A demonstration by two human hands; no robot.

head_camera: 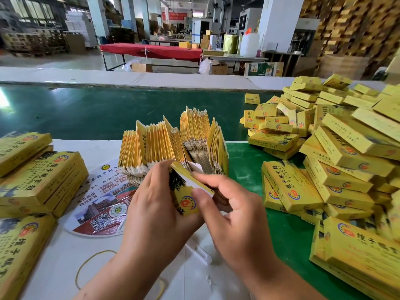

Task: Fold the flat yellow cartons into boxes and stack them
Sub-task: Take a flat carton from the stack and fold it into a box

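A factory hall with pillars and a red-draped table (151, 50) stretches behind my desk (91, 252), whose white top meets a green belt (108, 109). At the desk's centre, a fanned bundle of flat cartons (173, 146) stands on edge, and everything else I place from it. Just in front of the bundle, both my hands work one carton (187, 191): the left hand (155, 204) cups it from below with fingers curled round its printed face, while the right hand (233, 211) pinches its white flap between thumb and forefinger. The carton is tilted and partly opened, held above the desk. Right of the bundle, a loose heap of folded boxes (337, 152) spreads over the green surface. Left of the bundle, banded packs (36, 182) of flat cartons lie stacked on the white top. Between those packs and the bundle sits a round printed fan (104, 204), partly under my left hand. Nearer me than the fan, a yellow rubber band (86, 265) lies on the desk.
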